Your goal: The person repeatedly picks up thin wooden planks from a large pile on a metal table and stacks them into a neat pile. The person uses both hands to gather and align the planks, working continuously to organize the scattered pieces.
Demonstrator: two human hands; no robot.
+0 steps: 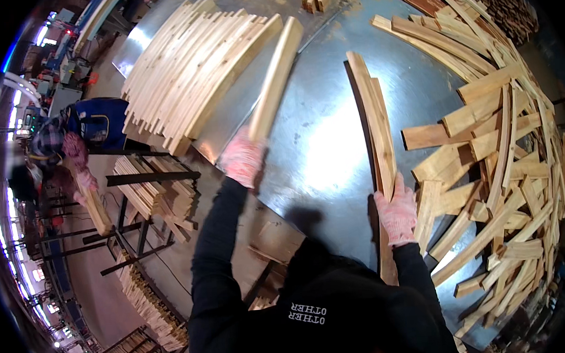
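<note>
While left hand [242, 158] grips one slat [276, 76] toward stack [192, 72], right hand [397, 215] clamps slats [375, 125] on table [320, 155]; sorting step; next likely needs aligned placement.

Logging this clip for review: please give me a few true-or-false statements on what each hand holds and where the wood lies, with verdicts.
1. The left hand grips a wooden slat raised over the metal table. True.
2. The right hand is bare. False: it wears a pink knit glove, as the left does.
3. The right hand holds a stack of curved slats on edge. True.
4. The neat pile of slats lies on the person's right. False: it lies at the left; the loose heap is on the right.
5. Nobody else is in view. False: another person handles wood at far left.
</note>
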